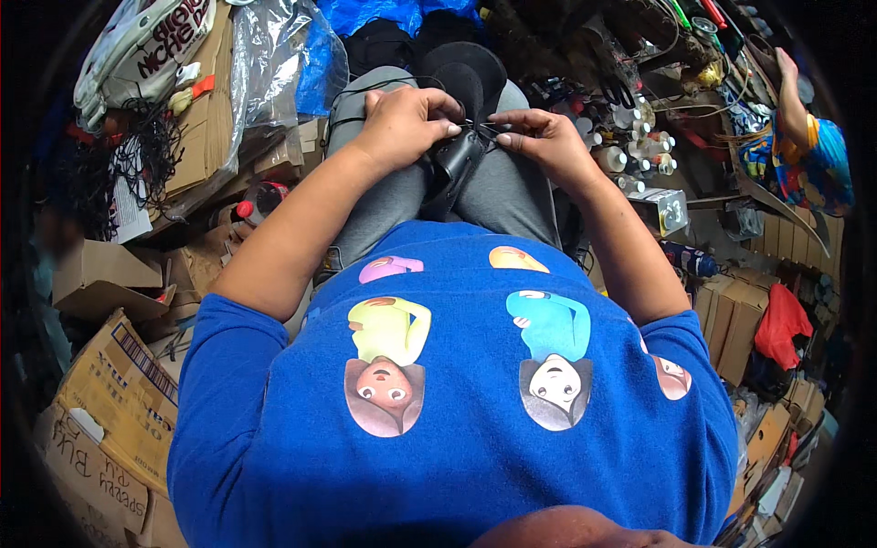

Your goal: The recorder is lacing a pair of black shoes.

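Here the widest thing in view is the blue printed shirt (457, 411), with grey trousers (402, 196) beyond it on the seated person's lap. Flattened cardboard boxes (119, 393) lie to the left, and a clear plastic bag (274, 64) sits above them. On the lap rests a small black object (457, 160), held between both hands. The left hand (406, 123) curls closed over its upper end, while the right hand (539, 137) pinches thin black cords (484, 126) at its top.

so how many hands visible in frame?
3. Left hand and right hand on the black object in the lap; another person's hand top right. Others may be hidden.
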The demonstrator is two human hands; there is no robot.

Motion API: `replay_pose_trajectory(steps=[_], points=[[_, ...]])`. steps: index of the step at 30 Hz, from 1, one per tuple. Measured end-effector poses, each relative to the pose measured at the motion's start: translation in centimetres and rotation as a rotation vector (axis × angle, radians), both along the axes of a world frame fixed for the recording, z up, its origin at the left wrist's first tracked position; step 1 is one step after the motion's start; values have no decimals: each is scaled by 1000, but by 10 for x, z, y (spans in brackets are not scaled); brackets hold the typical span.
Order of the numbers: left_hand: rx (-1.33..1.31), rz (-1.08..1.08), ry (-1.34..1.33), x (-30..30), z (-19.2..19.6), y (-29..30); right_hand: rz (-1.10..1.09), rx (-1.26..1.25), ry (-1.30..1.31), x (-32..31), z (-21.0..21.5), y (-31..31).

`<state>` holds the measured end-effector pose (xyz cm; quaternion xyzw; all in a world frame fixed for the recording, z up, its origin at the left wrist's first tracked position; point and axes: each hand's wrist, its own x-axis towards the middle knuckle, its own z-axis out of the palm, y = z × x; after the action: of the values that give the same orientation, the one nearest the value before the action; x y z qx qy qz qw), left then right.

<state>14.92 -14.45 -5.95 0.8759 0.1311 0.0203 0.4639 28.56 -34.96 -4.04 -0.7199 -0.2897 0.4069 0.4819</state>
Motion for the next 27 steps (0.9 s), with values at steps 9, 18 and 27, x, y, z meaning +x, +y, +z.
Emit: replay_pose_trajectory(steps=[9,18,27], points=[[87,-56,-92,19,10,-7,28,67,-163,8,-11,12],[167,-145,-49,1,22,13,45,58,11,25,-5,-7],[110,-267,26,17,33,3,59,20,51,14,12,-33]])
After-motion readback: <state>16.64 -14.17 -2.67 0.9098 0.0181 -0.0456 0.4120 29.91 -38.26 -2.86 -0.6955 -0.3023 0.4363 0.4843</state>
